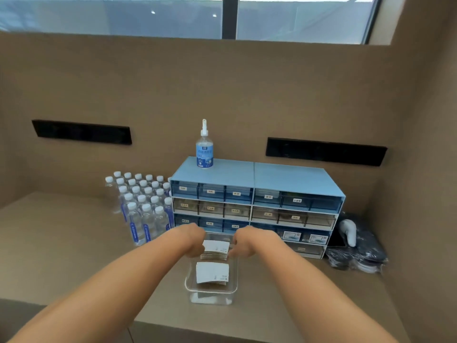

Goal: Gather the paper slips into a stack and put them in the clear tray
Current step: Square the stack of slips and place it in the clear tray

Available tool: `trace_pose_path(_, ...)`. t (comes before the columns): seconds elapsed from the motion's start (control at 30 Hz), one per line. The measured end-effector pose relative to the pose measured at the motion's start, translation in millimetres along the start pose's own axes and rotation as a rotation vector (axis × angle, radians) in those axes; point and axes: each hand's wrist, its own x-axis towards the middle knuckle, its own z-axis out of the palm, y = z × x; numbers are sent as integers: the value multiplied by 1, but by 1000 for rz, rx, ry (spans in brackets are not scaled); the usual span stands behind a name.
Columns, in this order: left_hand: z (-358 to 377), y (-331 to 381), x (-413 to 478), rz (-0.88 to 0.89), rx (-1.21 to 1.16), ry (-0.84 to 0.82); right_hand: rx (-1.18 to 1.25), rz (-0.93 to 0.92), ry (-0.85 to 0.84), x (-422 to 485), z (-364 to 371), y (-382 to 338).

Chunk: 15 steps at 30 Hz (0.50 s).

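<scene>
Just below the centre of the frame, the left hand [194, 240] and the right hand [243, 243] meet over the far end of the clear tray [233, 276], fingers curled and clamped from either side on a stack of paper slips [214, 251]. The stack sits at the tray's rim line; whether it is resting inside or held just above cannot be told. A second white slip [212, 272] lies inside the tray nearer the camera, on top of a thin layer of others. The tray stands on the tan counter [61, 256], its near wall close to the counter's front edge, which runs across the lower part of the frame. Left of the tray the counter is bare right up to a block of capped water bottles [143, 206] at middle left. Directly behind the hands, and close to them, stands a blue drawer unit [257, 194] with labelled drawers; a spray bottle [204, 149] stands upright on its top left corner. At middle right, just beside the unit, lie dark plastic-wrapped bundles [358, 253] with a white device [348, 230] above them. Two black strips [81, 132] are set into the tan wall, and a window [173, 16] spans the top of the frame.
</scene>
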Motion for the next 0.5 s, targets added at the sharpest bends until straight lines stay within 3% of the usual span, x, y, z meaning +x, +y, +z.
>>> trace_pose_path(0.27, 19, -15, -35, 82, -41, 30, 47, 50, 77, -26, 21, -33)
trace_pose_path(0.5, 73, -8, -11, 148, -70, -40, 25, 15, 58, 16, 76, -61)
